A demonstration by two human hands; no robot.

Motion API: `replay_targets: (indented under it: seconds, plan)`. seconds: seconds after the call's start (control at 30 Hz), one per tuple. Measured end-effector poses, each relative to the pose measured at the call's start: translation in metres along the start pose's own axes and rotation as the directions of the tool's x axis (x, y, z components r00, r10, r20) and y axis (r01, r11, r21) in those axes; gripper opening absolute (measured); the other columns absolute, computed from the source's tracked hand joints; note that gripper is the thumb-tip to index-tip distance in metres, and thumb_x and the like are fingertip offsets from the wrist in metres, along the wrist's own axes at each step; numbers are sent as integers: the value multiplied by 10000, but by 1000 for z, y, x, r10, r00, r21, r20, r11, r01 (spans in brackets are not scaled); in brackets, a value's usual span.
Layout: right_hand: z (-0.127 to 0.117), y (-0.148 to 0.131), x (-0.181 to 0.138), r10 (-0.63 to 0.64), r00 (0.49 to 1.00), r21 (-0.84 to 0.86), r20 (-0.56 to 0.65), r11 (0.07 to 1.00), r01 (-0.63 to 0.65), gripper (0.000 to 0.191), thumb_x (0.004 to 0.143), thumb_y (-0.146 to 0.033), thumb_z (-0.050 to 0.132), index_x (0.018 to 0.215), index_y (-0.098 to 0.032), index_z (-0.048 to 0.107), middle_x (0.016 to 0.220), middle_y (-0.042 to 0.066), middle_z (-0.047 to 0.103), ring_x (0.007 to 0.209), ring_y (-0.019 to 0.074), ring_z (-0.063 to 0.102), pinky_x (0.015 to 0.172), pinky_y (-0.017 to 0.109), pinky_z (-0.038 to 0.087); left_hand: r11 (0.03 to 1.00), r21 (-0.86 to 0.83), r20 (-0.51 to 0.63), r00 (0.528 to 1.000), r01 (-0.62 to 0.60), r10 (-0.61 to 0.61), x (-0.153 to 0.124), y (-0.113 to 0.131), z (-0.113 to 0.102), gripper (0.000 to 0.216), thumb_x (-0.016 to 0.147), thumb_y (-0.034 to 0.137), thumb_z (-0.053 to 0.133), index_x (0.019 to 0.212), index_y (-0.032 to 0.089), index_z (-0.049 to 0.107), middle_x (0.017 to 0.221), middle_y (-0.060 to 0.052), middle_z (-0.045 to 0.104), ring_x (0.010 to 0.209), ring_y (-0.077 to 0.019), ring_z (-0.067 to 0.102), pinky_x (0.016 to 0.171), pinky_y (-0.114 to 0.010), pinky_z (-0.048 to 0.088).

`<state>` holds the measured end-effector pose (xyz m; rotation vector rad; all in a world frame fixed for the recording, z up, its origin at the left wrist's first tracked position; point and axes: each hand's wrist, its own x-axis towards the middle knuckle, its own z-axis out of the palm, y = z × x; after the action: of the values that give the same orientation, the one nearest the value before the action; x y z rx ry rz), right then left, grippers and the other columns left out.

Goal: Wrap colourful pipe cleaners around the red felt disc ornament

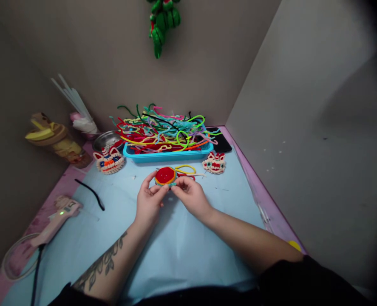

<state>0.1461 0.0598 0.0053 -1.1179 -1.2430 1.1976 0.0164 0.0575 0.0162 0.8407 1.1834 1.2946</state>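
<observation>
Between my hands is a round piece of pipe-cleaner work [165, 175], red in the middle with an orange-yellow ring and a teal edge at its lower rim. My left hand [150, 195] is closed on its left side, thumb at the bottom edge. My right hand [190, 193] pinches the teal strip at its lower right. Just behind my right fingers lie scissors with a yellow handle loop [185, 169]; part of them is hidden. Two finished-looking lion-head pieces lie farther off, one on the left [109, 161] and one on the right [215, 163].
A blue tray [169, 157] heaped with coloured pipe cleaners stands at the back, beside a metal bowl [107, 138] and a dark phone [223, 143]. At left lie a pink glue gun [57, 219] with its cord, a black pipe cleaner [91, 193] and a tilted drink cup [62, 144].
</observation>
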Motion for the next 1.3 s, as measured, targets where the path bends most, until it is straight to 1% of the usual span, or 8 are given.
replay_targets:
  seconds: [0.23,0.33,0.5,0.73,0.87,1.0,1.13,1.3]
  plan:
    - [-1,-2,2,8,999,-57,-47,998,-11,123,735,-311,546,695,-205,498,623,-37,501,570,116,466,564,251,410,999,45,30,999,-15,14,-2,-5,-1,703,662,298,762,1277,170,446,592,43,628,359,-24,380,340,-122,275]
    - [-4,-5,1,-70,996,-219,-49,974,57,82,722,-244,518,665,-211,470,618,-37,472,558,114,440,537,244,382,996,82,25,999,-38,36,-2,-3,-1,702,656,315,762,1270,171,455,627,22,650,381,-36,420,348,-126,306]
    - [-10,-5,2,-241,970,-487,34,843,227,66,714,-155,503,675,-206,487,674,-16,510,640,128,480,577,239,387,990,132,6,999,-46,46,-2,4,-1,722,645,326,763,1274,166,447,629,28,648,352,-32,398,337,-134,317]
    - [-14,-8,5,-268,960,-446,86,851,277,52,802,-212,535,820,-190,578,764,14,596,681,132,543,625,238,437,978,197,22,997,-72,69,1,5,-7,672,678,340,736,1266,164,460,633,24,640,409,-54,453,361,-138,355]
    - [-18,-11,5,-350,912,-567,214,715,408,117,842,-186,497,798,-190,605,762,32,632,758,158,580,709,266,439,953,272,25,991,-131,129,1,7,-9,632,692,320,718,1256,175,474,657,16,655,396,-45,430,377,-145,359]
    - [-19,-8,4,-314,896,-678,314,587,443,120,829,-176,509,794,-195,622,784,40,662,781,175,597,748,286,427,924,330,44,981,-195,191,0,5,-10,614,701,300,701,1258,172,478,661,11,650,400,-45,422,389,-152,344]
    - [-17,-3,5,-266,929,-692,258,620,369,100,760,-144,523,713,-191,598,700,21,620,693,155,567,669,261,409,883,389,77,965,-261,251,-2,1,-9,564,711,283,693,1233,173,508,629,25,621,420,-44,405,413,-154,334]
    - [-17,-4,10,-203,978,-527,58,825,202,76,692,-139,523,653,-190,565,633,-14,575,608,123,514,604,237,392,896,369,46,967,-248,249,-4,4,-6,563,699,277,712,1214,176,509,631,23,631,416,-42,396,410,-150,326]
